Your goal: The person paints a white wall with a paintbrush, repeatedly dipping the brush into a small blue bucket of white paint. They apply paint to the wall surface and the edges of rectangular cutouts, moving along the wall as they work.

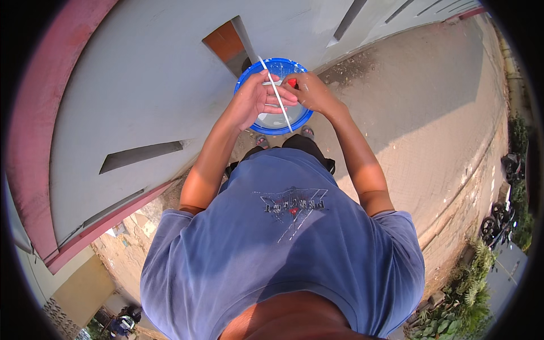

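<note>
A blue plastic bucket [304,114] with white paint [274,121] inside hangs in front of me, above the level of my feet. Its thin white handle [284,112] runs across the opening and over the spread fingers of my left hand [260,94], which bear it from underneath with the palm turned up. Over the right part of the bucket, my right hand [313,91] is closed around a red-handled tool [292,82]; its working end is hidden. White spatters mark the bucket's rim and my right hand.
A pale grey wall [140,85] with slot openings [142,156] and pink bands [40,106] stands close on the left. Beside the bucket, one opening [225,42] shows orange-brown inside. Concrete paving [403,93] spreads right, towards parked motorcycles [495,223] and green plants [463,293].
</note>
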`<state>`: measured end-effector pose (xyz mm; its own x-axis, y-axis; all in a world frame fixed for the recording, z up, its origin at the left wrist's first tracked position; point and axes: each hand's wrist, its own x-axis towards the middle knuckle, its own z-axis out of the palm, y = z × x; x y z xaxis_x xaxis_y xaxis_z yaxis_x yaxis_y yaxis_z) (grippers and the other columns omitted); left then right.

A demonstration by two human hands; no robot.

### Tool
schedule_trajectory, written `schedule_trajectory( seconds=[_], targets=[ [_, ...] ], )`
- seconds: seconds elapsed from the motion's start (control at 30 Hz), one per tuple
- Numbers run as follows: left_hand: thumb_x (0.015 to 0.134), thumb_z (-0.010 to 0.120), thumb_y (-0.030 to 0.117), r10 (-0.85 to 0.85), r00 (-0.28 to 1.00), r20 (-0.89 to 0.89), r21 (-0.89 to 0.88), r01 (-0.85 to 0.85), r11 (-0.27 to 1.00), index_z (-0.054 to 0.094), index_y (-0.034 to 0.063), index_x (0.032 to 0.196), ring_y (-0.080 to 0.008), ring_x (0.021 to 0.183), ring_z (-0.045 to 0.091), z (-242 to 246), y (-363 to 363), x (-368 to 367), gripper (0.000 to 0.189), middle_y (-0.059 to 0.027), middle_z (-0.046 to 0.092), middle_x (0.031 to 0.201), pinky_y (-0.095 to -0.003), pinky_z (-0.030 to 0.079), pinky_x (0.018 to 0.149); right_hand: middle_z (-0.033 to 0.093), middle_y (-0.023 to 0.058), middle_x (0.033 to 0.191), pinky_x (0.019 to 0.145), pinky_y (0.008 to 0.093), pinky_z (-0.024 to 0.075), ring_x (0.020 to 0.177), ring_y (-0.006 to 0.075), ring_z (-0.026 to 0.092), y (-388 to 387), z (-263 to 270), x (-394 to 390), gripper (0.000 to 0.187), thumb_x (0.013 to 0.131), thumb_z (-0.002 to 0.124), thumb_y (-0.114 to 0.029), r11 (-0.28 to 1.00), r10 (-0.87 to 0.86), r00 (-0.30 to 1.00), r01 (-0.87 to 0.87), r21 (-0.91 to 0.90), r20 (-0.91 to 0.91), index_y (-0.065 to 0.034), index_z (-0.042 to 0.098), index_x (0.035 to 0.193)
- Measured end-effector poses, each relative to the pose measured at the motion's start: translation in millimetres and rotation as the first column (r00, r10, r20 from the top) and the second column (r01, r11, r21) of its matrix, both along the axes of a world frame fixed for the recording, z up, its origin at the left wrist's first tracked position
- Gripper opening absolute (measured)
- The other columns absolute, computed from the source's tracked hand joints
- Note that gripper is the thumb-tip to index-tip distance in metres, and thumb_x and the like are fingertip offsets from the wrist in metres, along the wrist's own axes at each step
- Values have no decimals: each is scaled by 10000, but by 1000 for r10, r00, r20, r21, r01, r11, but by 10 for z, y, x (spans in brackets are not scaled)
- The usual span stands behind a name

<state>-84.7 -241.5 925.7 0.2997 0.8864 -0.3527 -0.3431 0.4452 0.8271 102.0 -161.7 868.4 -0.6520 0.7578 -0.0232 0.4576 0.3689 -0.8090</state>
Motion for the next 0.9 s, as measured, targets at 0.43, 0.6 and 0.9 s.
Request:
schedule_trajectory(
  seconds=[0.43, 0.6, 0.9],
  targets=[
    [1033, 305, 451, 238, 968, 83, 81, -244, 966, 451, 54, 1167, -383, 1055, 682, 111, 143, 505, 444, -303, 665, 1081, -436, 564, 885, 681, 90, 1035, 754, 311, 542, 887, 199, 648, 657, -582, -44, 299, 900, 654, -177, 851, 491, 868, -461, -251, 69, -18, 591, 1145],
    [1034, 302, 459, 298, 951, 79, 87, -304, 949, 433, 44, 1166, -384, 1051, 683, 93, 126, 650, 455, -316, 660, 1090, -436, 567, 890, 660, 96, 1117, 780, 300, 552, 932, 197, 657, 712, -710, 54, 382, 933, 618, -191, 782, 457, 887, -433, -449, -62, -15, 545, 1264],
    [1031, 304, 476, 358, 930, 81, 52, -363, 930, 426, 49, 1153, -369, 1039, 691, 86, 101, 837, 461, -299, 663, 1090, -408, 566, 881, 713, 147, 821, 683, 369, 533, 727, 296, 671, 688, -218, 388, 151, 856, 676, -150, 936, 338, 918, -351, 27, 208, -18, 709, 922]
  ],
)
